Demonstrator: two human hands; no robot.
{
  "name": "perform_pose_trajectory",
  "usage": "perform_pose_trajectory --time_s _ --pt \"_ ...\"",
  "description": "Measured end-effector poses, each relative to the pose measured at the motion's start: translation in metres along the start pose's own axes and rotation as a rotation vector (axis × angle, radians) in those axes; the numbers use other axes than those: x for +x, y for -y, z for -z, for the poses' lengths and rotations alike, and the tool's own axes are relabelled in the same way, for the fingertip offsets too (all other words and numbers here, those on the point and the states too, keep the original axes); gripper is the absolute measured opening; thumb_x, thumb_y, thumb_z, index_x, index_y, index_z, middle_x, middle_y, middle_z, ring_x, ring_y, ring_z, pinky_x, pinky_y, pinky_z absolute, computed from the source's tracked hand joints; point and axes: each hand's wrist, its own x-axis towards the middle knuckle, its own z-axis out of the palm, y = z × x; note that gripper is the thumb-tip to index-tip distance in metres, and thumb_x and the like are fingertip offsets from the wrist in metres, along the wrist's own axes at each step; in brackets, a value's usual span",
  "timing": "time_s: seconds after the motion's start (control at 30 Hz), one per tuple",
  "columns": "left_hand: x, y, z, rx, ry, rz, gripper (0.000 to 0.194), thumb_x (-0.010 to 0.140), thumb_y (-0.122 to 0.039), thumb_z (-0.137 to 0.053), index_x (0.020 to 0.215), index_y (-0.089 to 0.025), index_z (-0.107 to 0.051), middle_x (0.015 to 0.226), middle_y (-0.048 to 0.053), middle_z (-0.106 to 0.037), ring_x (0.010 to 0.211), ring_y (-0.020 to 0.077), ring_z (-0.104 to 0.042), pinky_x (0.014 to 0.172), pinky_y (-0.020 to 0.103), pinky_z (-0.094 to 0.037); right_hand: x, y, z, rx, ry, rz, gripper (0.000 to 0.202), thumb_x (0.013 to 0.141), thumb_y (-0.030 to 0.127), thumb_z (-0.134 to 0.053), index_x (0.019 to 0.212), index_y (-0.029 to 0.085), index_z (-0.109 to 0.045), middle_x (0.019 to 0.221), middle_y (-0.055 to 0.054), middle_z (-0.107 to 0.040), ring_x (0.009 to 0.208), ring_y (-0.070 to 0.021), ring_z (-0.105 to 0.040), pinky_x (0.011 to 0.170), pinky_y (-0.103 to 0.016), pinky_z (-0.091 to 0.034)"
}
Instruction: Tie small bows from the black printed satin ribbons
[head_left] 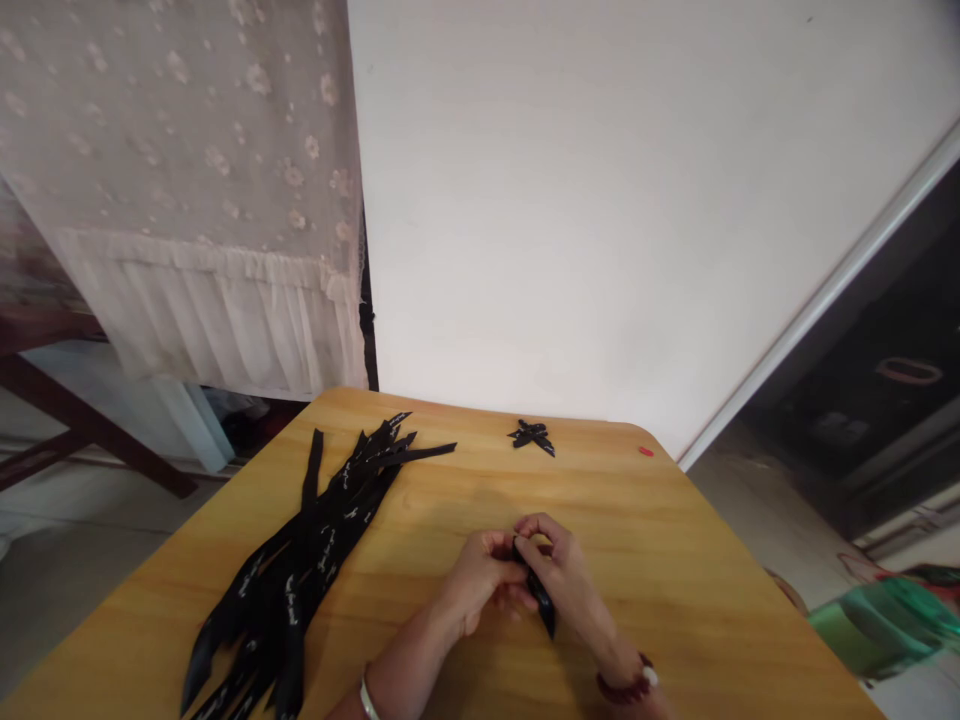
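Note:
Near the middle of the wooden table (pixel 600 510), my left hand (pixel 484 575) and my right hand (pixel 553 560) meet around a black ribbon (pixel 541 598). Fingers of both hands are pinched on it, and its pointed end hangs down below them. Part of the ribbon is hidden behind the fingers. To the left lies a large pile of black ribbon strips (pixel 322 545) with white lettering. A black ribbon bow (pixel 532 436) rests near the far edge of the table.
A small red object (pixel 646 451) lies at the table's far right corner. Behind the table stands a white wall panel (pixel 562 200), with a lace curtain (pixel 225 200) at left. A green object (pixel 892 625) is at lower right.

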Motion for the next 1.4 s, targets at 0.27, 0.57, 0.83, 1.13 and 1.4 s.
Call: perform_pose_trajectory --time_s 0.27,0.57,0.83,1.13,1.4 --pt "0.003 0.002 0.003 -0.029 0.004 -0.016 0.018 0.055 -0.017 -0.06 0.071 -0.01 -0.059 0.067 0.007 -0.065 0.055 0.0163 -0.062 0.041 0.02 -0.044 0.002 0.0 0.001 0.085 -0.016 -0.052 0.009 0.067 0.023 -0.054 0.061 0.016 -0.052 0.061 0.001 -0.053 0.059 -0.0125 -0.051 0.053 -0.021 -0.041" --pt "0.002 0.001 0.002 0.098 -0.007 0.017 0.01 0.055 -0.018 -0.057 0.061 -0.01 -0.058 0.045 0.002 -0.057 0.034 0.0113 -0.053 0.028 0.016 -0.034 0.001 -0.002 -0.002 0.064 0.056 -0.033 0.02 0.07 0.032 -0.054 0.058 0.016 -0.053 0.055 0.002 -0.052 0.053 -0.0108 -0.048 0.049 -0.02 -0.038" --pt "0.006 -0.001 0.004 -0.087 -0.22 -0.063 0.018 0.054 -0.023 -0.063 0.067 -0.013 -0.054 0.048 -0.002 -0.056 0.029 0.0076 -0.047 0.024 0.014 -0.028 0.0 0.0 0.005 0.195 -0.119 -0.165 0.038 0.076 0.05 -0.04 0.071 0.017 -0.058 0.072 -0.006 -0.061 0.072 -0.0178 -0.056 0.063 -0.026 -0.043" --pt "0.01 -0.002 0.007 -0.193 -0.343 -0.162 0.023 0.05 -0.024 -0.066 0.053 -0.015 -0.045 0.035 -0.007 -0.043 0.028 0.0067 -0.043 0.025 0.014 -0.025 0.001 0.003 -0.004 0.183 0.03 -0.108 0.022 0.064 0.037 -0.061 0.063 0.015 -0.056 0.056 0.002 -0.053 0.055 -0.0123 -0.048 0.051 -0.022 -0.036" --pt "0.005 -0.004 0.002 -0.129 -0.309 -0.124 0.026 0.051 -0.028 -0.066 0.061 -0.017 -0.045 0.045 -0.008 -0.046 0.024 0.0063 -0.042 0.022 0.015 -0.023 0.003 0.005 -0.001 0.178 -0.024 -0.123 0.017 0.062 0.03 -0.06 0.054 0.017 -0.053 0.049 0.005 -0.047 0.049 -0.01 -0.042 0.048 -0.021 -0.032"
